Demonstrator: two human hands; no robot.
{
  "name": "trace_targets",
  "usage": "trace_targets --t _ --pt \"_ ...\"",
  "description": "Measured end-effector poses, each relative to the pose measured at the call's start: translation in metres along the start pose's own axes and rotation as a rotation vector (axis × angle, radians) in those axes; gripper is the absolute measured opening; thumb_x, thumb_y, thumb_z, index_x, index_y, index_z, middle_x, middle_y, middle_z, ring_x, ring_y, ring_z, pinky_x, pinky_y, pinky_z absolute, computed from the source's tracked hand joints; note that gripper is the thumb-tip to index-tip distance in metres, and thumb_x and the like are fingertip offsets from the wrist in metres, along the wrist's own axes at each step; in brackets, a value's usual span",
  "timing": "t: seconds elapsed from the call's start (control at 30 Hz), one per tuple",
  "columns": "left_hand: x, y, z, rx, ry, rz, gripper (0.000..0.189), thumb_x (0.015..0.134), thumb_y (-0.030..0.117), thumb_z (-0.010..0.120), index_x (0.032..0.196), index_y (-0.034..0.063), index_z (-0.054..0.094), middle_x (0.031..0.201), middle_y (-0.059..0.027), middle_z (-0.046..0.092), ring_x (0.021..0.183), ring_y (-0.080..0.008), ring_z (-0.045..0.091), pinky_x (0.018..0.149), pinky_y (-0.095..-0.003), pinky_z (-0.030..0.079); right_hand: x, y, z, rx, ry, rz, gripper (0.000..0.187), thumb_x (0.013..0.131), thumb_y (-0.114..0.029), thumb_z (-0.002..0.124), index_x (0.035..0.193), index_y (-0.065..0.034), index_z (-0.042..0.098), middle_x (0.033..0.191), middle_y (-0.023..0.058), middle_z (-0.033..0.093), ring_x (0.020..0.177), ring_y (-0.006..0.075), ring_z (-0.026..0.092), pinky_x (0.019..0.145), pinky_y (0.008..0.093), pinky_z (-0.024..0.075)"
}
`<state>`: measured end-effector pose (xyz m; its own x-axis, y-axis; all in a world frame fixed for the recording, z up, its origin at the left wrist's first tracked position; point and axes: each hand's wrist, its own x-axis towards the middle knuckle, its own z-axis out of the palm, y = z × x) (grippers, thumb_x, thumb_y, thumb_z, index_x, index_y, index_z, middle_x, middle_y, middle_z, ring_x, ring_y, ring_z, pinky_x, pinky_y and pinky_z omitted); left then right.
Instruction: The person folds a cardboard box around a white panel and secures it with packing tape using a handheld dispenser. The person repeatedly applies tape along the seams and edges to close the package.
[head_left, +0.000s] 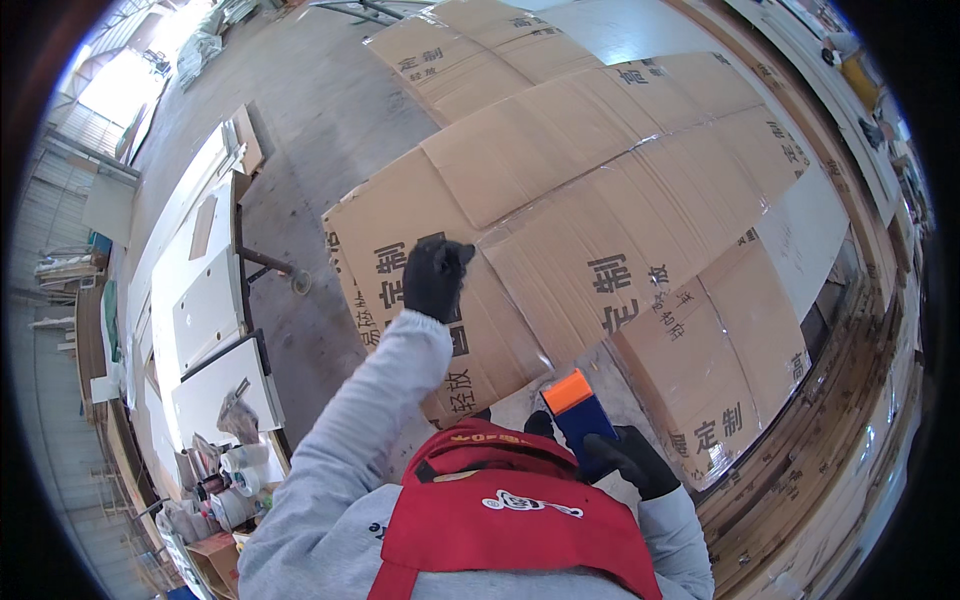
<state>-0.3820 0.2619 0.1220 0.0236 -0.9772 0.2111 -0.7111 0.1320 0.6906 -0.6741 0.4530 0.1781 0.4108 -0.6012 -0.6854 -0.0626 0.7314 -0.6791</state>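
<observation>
My left hand (437, 279), in a black glove, is curled into a fist above a large cardboard sheet (570, 180). Nothing shows in it, and I cannot tell whether it touches the sheet. The sheet bears black printed writing and has clear tape along its middle seam. Low in the view, beside the red apron (517, 525), my right hand (630, 457), also black-gloved, grips a flat rectangular blue object with an orange end (583, 420). The orange end points up and away from me.
Other cardboard pieces (712, 367) lie under and around the large sheet, over a pale panel (806, 232). Long stacked boards (832, 405) run along the right. To the left stands a wheeled table with white panels (214, 315), tape rolls (244, 469) at its near end.
</observation>
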Motion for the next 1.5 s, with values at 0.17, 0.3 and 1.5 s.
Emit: trace_targets --t 0.17,0.3,1.5 --pt "0.032 -0.045 0.027 0.27 0.102 0.256 0.015 0.076 0.02 0.067 0.079 0.0059 0.065 0.083 -0.012 0.063 0.084 -0.0323 0.058 0.077 -0.0415 0.046 0.024 0.001 0.007 0.004 0.044 -0.014 0.049 0.087 -0.046 0.062 0.092 0.0033 0.064 0.078 0.0111 0.067 0.068 0.0166 0.065 0.064 0.0298 0.053" --pt "0.033 -0.044 0.032 0.548 0.047 0.079 0.027 0.074 0.032 0.071 0.083 0.0075 0.064 0.095 -0.0104 0.064 0.092 -0.0328 0.056 0.083 -0.045 0.043 0.034 0.006 0.005 0.064 0.038 0.02 0.05 0.087 -0.047 0.062 0.091 0.0035 0.064 0.077 0.0118 0.068 0.068 0.0172 0.066 0.064 0.0298 0.0532" --pt "-0.083 0.06 0.096 -0.156 -0.402 0.772 0.076 0.078 0.031 0.068 0.141 0.007 0.035 0.148 -0.0153 0.03 0.14 -0.0342 0.02 0.114 -0.0477 0.016 0.147 0.115 -0.046 0.033 -0.233 -0.234 0.033 0.081 -0.006 0.062 0.113 0.0012 0.059 0.102 0.0104 0.066 0.096 0.022 0.063 0.085 0.0323 0.0515"
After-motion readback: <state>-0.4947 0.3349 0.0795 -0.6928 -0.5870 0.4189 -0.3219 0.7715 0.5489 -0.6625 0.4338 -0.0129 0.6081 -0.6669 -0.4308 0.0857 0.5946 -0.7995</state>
